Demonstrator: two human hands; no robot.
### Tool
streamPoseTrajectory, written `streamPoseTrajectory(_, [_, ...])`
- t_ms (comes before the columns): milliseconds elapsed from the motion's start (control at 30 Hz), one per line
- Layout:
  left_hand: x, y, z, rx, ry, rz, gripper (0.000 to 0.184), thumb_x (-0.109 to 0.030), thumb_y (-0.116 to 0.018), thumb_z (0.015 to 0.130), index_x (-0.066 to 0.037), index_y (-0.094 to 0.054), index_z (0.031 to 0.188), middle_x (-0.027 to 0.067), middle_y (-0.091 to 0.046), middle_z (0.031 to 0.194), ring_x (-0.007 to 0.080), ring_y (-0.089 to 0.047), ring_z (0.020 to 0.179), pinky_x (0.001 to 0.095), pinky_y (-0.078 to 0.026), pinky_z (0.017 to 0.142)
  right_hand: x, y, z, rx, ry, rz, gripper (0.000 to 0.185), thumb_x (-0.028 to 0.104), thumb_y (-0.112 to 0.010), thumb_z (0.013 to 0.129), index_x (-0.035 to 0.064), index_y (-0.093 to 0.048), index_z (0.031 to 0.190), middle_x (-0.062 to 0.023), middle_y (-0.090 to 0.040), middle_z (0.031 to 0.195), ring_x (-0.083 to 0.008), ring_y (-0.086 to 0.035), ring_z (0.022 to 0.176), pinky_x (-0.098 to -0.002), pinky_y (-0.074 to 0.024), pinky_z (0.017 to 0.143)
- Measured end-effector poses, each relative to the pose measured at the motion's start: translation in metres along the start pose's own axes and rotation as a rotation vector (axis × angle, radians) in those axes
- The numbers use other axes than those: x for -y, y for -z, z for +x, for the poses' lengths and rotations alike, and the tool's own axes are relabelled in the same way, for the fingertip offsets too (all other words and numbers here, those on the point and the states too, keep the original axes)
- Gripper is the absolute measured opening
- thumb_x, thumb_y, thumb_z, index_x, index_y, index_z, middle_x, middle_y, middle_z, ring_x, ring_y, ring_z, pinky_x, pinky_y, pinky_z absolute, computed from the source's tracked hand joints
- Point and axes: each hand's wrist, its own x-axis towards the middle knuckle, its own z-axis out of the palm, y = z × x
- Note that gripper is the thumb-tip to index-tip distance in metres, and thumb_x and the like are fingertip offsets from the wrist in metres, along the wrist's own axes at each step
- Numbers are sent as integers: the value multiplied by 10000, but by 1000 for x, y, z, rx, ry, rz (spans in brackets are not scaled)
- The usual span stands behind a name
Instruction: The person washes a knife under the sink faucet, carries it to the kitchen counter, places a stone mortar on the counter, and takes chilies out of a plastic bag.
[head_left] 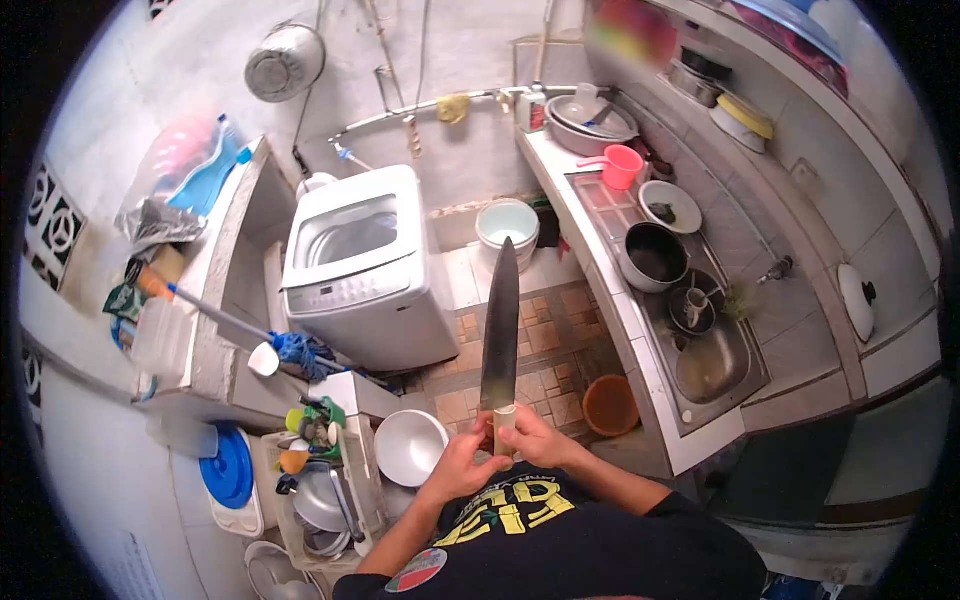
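A large knife (pixel 501 340) with a dark, broad blade points up and away from my body, its tip near the white bucket in the view. Its pale handle (pixel 505 430) is between my two hands, close in front of my black shirt. My left hand (pixel 466 462) has its fingers closed on the handle from the left side. From the right, my right hand (pixel 538 440) also grips the handle, with the thumb near the base of the blade. Some fingers of both hands are hidden behind the handle.
Left stands a white washing machine (pixel 355 270); nearer are a white basin (pixel 411 448) and a dish rack (pixel 368 480). Along the right runs a counter with a steel sink (pixel 712 372), a dark pot (pixel 655 256) and a pink dipper (pixel 622 167). An orange-brown basin (pixel 610 406) lies on the floor.
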Motion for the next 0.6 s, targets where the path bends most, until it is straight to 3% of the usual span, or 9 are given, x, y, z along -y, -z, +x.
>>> streamPoseTrajectory(67, [-5,-12,19,49,7,14,445,-144,-683,772,37,-505,1138,144,-657,916,238,-658,892,342,-498,786,7,21,-9,-3,53,-79,444,380,-505,925,2,-478,1157,-72,-523,1053,-145,-502,979,-310,-421,859])
streamPoseTrajectory(133, [-10,-27,36,31,-2,22,354,-142,-698,775,58,-558,1032,143,-657,846,225,-661,786,324,-508,720,16,43,-18,-1,105,-164,450,375,-516,920,-1,-476,1163,-79,-519,1068,-155,-499,988,-321,-417,868])
streamPoseTrajectory(200, [-15,-43,53,15,-43,-58,381,-128,-705,768,54,-555,1068,137,-659,850,215,-659,782,323,-510,716,26,62,-28,-52,206,-376,412,342,-528,914,1,-499,1144,-102,-507,1095,-192,-500,1001,-345,-403,888])
streamPoseTrajectory(300, [-23,-62,72,23,-50,-43,411,-124,-708,769,53,-549,1104,143,-662,863,210,-663,792,324,-513,722,41,90,-42,-45,172,-506,370,311,-534,908,5,-527,1115,-121,-497,1108,-225,-504,1005,-363,-393,901])
streamPoseTrajectory(367, [-16,-73,83,60,-31,-127,607,-94,-696,771,28,-421,1299,89,-653,907,166,-639,827,290,-484,764,52,101,-49,-90,212,-557,351,304,-539,908,9,-536,1098,-124,-504,1088,-223,-507,1004,-360,-398,893])
streamPoseTrajectory(467, [-21,-82,96,96,-29,-119,452,-130,-695,794,62,-515,1162,171,-658,947,207,-666,827,315,-515,757,65,113,-59,-134,222,-615,330,292,-550,905,9,-543,1074,-126,-514,1059,-215,-512,999,-353,-408,877])
streamPoseTrajectory(600, [-4,-87,111,145,-70,-76,433,-105,-667,816,61,-507,1183,165,-658,967,201,-659,851,306,-511,772,59,125,-65,-201,150,-517,311,275,-554,904,-1,-538,1046,-118,-514,1032,-193,-515,978,-341,-421,853])
